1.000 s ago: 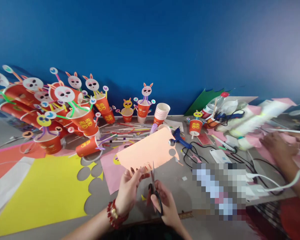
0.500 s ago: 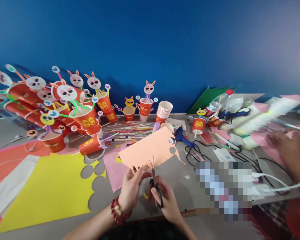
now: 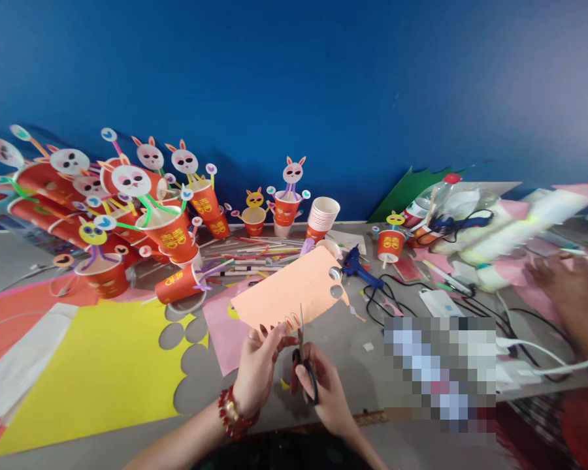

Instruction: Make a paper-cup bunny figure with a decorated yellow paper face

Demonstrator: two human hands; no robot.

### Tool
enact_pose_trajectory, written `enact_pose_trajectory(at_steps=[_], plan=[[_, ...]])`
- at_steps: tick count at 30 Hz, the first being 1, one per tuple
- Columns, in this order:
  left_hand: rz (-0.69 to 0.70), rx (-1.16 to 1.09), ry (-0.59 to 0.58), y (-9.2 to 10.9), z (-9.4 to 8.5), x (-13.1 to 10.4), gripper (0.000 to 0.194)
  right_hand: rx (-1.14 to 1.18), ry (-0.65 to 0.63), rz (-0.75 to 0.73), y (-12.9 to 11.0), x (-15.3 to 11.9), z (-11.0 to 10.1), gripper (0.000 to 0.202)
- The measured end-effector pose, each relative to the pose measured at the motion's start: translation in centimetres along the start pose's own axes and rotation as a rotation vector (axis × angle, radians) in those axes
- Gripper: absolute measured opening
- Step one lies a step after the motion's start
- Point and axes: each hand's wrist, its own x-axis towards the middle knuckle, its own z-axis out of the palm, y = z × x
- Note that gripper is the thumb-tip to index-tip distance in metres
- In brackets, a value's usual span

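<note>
A sheet of light orange paper [image 3: 284,287] is pinched at its lower edge by my left hand [image 3: 259,362], thumb on top. Small ear shapes are drawn on the paper beside my thumb. Round and curved cut-outs notch its right end. My right hand [image 3: 326,385] grips black-handled scissors [image 3: 304,365], their blades pointing up at the paper's lower edge, close by the drawn ears. Beneath the orange sheet, a pink sheet [image 3: 220,326] lies on the grey table [image 3: 353,365].
Yellow paper [image 3: 98,365] with round holes lies left. Red paper cups [image 3: 171,238] with rabbit faces crowd the back left. A cup stack [image 3: 322,219], a blue glue gun [image 3: 360,267] and black cables stand or lie behind. A co-worker's hand [image 3: 558,287] is at right.
Very little differs. The orange sheet's right end has dipped slightly, and the scissors have barely shifted. Both hands keep their hold.
</note>
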Motion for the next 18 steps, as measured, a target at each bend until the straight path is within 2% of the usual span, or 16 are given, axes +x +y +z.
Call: enact_pose_trajectory(at_steps=[12,18], plan=[[0.006,0.002,-0.035,-0.43,-0.53,0.09,0.017,0.055,-0.002,-0.008,0.59,-0.17,0.33,0.043],[0.009,0.021,-0.017,-0.27,-0.39,-0.16,0.02,0.083,-0.018,0.004,0.63,-0.4,0.54,0.044]])
